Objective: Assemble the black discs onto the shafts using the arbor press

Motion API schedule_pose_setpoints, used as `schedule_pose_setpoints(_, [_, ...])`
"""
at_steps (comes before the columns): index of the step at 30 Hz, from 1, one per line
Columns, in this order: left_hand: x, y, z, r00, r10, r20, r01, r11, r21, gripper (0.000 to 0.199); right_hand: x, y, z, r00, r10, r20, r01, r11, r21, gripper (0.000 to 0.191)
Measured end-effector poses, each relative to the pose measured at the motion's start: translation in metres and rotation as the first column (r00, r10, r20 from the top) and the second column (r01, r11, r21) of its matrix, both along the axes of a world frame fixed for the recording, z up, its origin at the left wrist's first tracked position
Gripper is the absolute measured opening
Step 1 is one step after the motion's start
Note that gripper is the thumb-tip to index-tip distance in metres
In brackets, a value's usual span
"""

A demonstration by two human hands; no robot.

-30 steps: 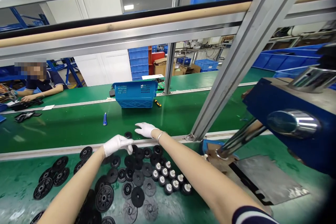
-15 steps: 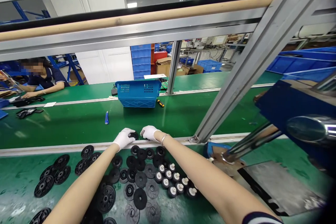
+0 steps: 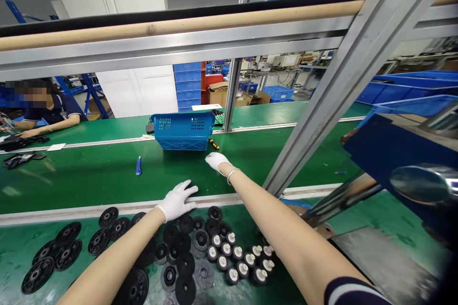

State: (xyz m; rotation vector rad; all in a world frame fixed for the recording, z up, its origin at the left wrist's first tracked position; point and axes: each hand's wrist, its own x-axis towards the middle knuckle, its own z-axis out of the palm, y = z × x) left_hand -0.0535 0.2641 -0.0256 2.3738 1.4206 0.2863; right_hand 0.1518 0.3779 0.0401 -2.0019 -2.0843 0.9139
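Note:
My left hand [image 3: 179, 201], in a white glove, is spread with nothing in it, above the white ledge and just behind the black discs [image 3: 185, 263]. Farther forward, over the green surface, my right hand [image 3: 216, 161] is gloved too, its fingers curled together in front of the blue basket [image 3: 182, 143]; whatever it may hold is hidden. Several black parts with white stems [image 3: 237, 252] stand between my forearms. Larger black ribbed wheels [image 3: 37, 275] lie at the left.
A blue cutter [image 3: 138, 166] lies left of the basket, and a yellow-black tool [image 3: 214, 144] beside it. A metal post [image 3: 322, 86] slants up at the right, near a machine with a dark blue part [image 3: 379, 145]. A person [image 3: 53, 109] sits at the far left.
My right hand has moved forward, toward the basket. My left hand has let go of a black disc and opened, shifting slightly right and nearer. The view has shifted a little.

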Motion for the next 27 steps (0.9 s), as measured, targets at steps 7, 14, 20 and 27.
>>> schedule_pose_setpoints(7, [0.02, 0.029, -0.008, 0.993, 0.052, -0.109, -0.049, 0.998, 0.03, 0.032, 0.031, 0.077, -0.033, 0.974, -0.105, 0.2, 0.07, 0.983, 0.172, 0.035])
schedule_pose_setpoints(14, [0.02, 0.037, 0.003, 0.994, 0.061, -0.092, -0.06, 0.998, 0.019, 0.04, 0.031, 0.104, -0.051, 0.93, -0.114, 0.35, 0.038, 0.976, 0.216, 0.037])
schedule_pose_setpoints(20, [0.023, -0.018, 0.026, 0.968, -0.25, 0.007, 0.25, 0.965, -0.078, 0.048, 0.026, 0.081, -0.044, 0.887, -0.106, 0.449, 0.047, 0.989, 0.142, 0.035])
schedule_pose_setpoints(27, [-0.06, 0.01, 0.028, 0.953, 0.302, -0.018, -0.302, 0.953, 0.025, 0.044, -0.002, 0.02, -0.026, 0.845, 0.185, 0.501, -0.095, 0.975, -0.2, 0.032])
